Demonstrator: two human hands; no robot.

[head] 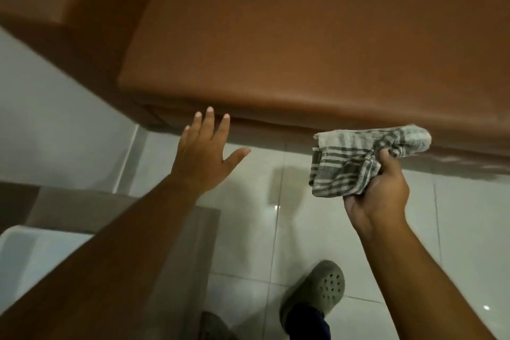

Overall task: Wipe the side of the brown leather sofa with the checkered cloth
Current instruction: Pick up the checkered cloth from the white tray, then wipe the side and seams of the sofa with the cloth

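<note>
Brown leather sofa [303,36]: fills the upper part of the view, its seat cushion broad and smooth, its front face running just beyond both hands; an armrest stands up and to the left of the left hand.

Cloth [358,163]: checkered grey and off-white, bunched and folded, gripped in the right hand [380,196]. Fingers are curled round the lower part of the bundle with the thumb pressed on top. The free end sticks up past the hand and lies against, or just in front of, the sofa's lower front edge; contact cannot be told.

Left hand [204,157]: empty, fingers spread, palm turned away from the camera, fingertips at the seam under the seat cushion near the sofa's corner. Whether they touch the leather cannot be told.

Floor [276,229]: pale glossy tiles below both hands, showing reflections and shadows.

Clog [317,290]: grey, perforated, on the floor below and between the hands, with a dark trouser leg above it.

Worktop [82,210]: grey-brown surface under the left forearm, partly hidden by it.
</note>
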